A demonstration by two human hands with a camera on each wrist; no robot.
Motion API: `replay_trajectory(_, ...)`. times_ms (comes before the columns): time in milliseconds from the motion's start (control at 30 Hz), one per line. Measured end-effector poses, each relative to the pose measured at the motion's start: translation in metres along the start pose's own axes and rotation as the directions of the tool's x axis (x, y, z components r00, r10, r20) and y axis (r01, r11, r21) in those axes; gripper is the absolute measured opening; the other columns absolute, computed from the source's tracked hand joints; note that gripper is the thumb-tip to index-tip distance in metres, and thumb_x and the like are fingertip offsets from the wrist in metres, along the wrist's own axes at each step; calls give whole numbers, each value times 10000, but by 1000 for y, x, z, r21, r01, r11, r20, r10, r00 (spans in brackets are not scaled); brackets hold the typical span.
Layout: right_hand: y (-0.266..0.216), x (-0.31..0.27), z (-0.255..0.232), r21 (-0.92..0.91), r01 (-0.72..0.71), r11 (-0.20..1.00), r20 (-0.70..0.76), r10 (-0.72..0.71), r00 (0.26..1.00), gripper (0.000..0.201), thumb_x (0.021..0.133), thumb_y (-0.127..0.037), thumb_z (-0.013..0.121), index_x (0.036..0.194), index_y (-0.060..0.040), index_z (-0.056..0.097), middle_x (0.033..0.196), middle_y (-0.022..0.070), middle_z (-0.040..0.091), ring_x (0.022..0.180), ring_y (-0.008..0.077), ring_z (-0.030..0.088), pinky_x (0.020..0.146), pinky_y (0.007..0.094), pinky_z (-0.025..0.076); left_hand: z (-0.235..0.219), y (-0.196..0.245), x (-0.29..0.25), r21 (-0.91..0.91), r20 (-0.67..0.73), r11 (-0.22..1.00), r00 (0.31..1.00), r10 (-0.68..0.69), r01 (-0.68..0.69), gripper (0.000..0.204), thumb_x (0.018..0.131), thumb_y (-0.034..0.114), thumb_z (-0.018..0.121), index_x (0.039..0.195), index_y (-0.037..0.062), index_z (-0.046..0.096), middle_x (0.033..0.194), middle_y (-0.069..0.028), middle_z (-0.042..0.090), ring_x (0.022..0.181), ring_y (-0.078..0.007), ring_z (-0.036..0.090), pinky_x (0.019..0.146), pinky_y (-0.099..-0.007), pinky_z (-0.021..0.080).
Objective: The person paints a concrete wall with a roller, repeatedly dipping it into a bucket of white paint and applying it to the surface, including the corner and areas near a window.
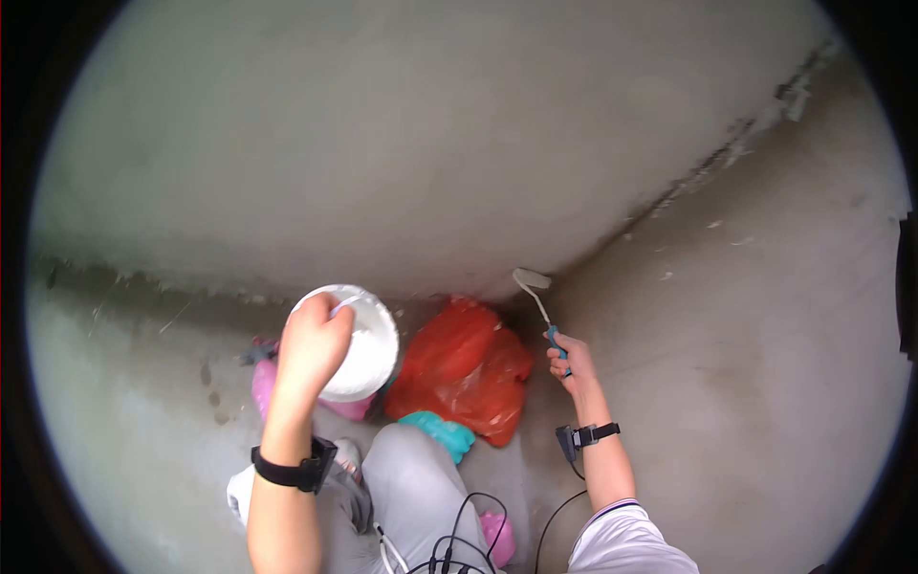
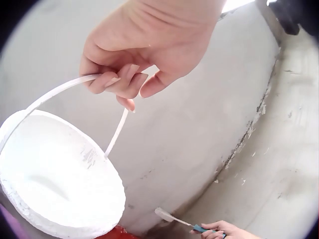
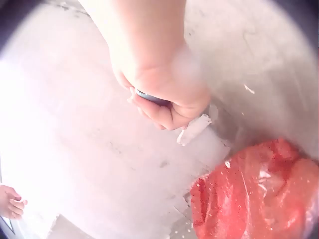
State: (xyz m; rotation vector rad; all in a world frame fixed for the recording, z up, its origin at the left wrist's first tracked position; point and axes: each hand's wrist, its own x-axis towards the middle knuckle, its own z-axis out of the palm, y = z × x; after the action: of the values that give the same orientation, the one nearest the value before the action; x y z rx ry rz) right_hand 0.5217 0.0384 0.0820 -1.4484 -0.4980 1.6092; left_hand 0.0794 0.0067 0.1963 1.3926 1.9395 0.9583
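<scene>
A white bucket (image 1: 368, 359) with white contents hangs from its handle (image 2: 55, 92), round which the fingers of my left hand (image 2: 142, 55) are curled. My right hand (image 1: 576, 362) grips the blue handle (image 1: 557, 346) of a small paint roller. The pale roller head (image 1: 533, 278) is at the wall's lower corner, ahead of the hand; whether it touches the wall I cannot tell. In the right wrist view, the right hand (image 3: 159, 89) covers most of the handle, and the roller head (image 3: 194, 130) shows beyond the fingers.
A red plastic bag (image 1: 464, 368) lies on the floor between the hands, beside a teal bag (image 1: 440, 435). Pink bags (image 1: 265, 387) sit under and beside the bucket. Grey walls (image 1: 382, 143) meet at a rough, flaking corner seam (image 1: 712, 163). Black cables hang by the right arm.
</scene>
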Motion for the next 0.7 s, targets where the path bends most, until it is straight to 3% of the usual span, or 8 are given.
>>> replay_trajectory(33,-9,-14,1,-4,41,999,1,-41,999,239,966,-215,566,1122,-35,575,638,3,496,407,28,333,371,198,261,1,-5,3,-41,-21,998,999,43,-44,286,797,210,555,857,-48,661,744,-202,654,735,-297,645,703,-374,489)
replay_trajectory(100,-27,-42,8,-44,107,993,1,-107,994,256,962,-220,582,1138,-34,572,645,5,497,408,29,331,374,194,258,-2,-4,8,-129,29,991,999,33,-29,312,790,221,546,862,-60,662,792,-264,654,810,-394,660,758,-423,500)
replay_trajectory(233,-54,-90,25,-77,267,961,-40,-271,962,267,968,-225,580,1158,-37,575,642,7,490,403,32,329,370,197,256,6,-4,14,-167,11,986,1000,10,-8,300,781,210,551,842,-60,668,757,-250,650,752,-364,653,717,-408,499)
replay_trajectory(300,-68,-101,26,-58,315,947,-22,-317,948,277,973,-229,573,1169,-33,577,637,9,490,395,32,325,360,200,253,13,-5,15,-132,-51,991,998,23,-29,296,787,213,545,825,-55,665,758,-255,647,754,-373,651,718,-411,497)
replay_trajectory(433,-101,-130,37,-56,447,893,-16,-449,893,291,977,-236,569,1184,-31,578,631,14,494,382,32,326,348,200,252,27,-10,17,-71,-18,995,997,74,-75,300,809,232,543,830,-50,641,785,-269,646,798,-417,643,745,-449,489)
replay_trajectory(700,-175,-165,44,21,605,796,37,-606,795,320,981,-261,567,1222,-50,566,626,12,482,376,34,323,345,199,255,23,1,13,-61,-52,996,997,59,-62,298,803,220,542,834,-58,646,777,-257,653,794,-402,651,746,-447,492)
